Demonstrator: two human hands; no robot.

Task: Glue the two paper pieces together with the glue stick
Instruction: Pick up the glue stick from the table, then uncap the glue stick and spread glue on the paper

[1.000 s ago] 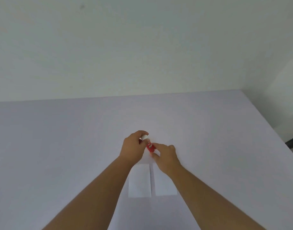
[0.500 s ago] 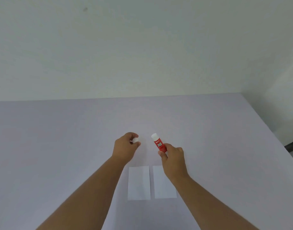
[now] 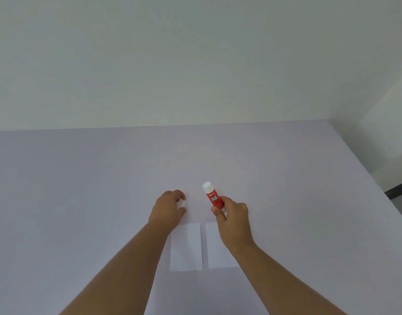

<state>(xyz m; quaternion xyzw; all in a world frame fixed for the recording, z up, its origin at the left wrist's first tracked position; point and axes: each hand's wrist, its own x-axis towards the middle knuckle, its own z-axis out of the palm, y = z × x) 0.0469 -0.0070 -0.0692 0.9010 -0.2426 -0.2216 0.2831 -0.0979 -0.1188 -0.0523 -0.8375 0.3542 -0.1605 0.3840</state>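
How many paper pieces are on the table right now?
2. The left paper piece lies beside the right paper piece, a narrow gap between them, both partly covered by the forearms. None seems hidden.

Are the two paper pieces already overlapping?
No, the left paper and right paper lie side by side with a gap between them.

Single head-worn view, forward and down over table (image 3: 81, 201), close above.
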